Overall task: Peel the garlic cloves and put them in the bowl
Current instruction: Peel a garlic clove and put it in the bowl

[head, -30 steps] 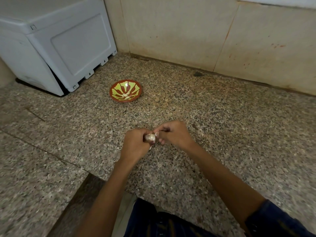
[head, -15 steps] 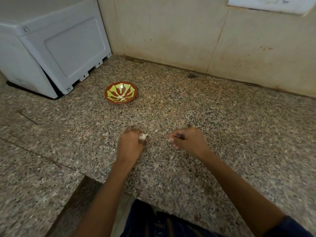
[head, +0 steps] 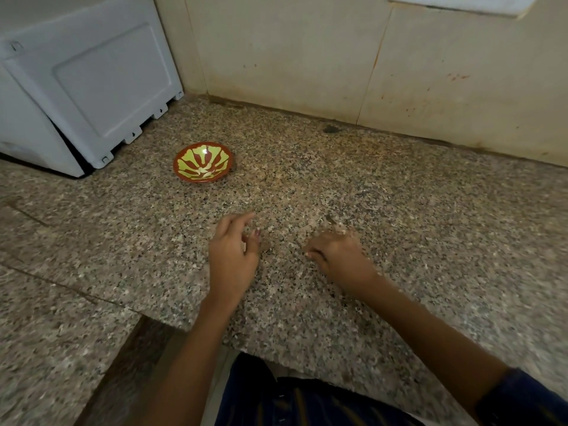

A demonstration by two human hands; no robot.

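Note:
A small red bowl (head: 184, 167) with a yellow pattern sits on the granite counter, far left of my hands, and a few pale peeled cloves (head: 206, 172) lie in it. My left hand (head: 232, 253) hovers over the counter in the middle, fingers stretched forward and thumb out, with no garlic visible in it. My right hand (head: 338, 256) rests close to the counter to its right, fingers curled under; nothing shows in its grip. A small brownish scrap (head: 330, 219), perhaps peel, lies just beyond the right hand.
A white plastic appliance (head: 80, 87) stands at the back left, near the bowl. A tiled wall (head: 338, 66) closes the back of the granite counter (head: 430, 210). The counter's front edge (head: 184, 325) steps back in front of my body.
My hands, joined on a garlic clove a second ago, have moved apart. The left hand, which still held the clove half a second ago, has opened and the clove is out of sight.

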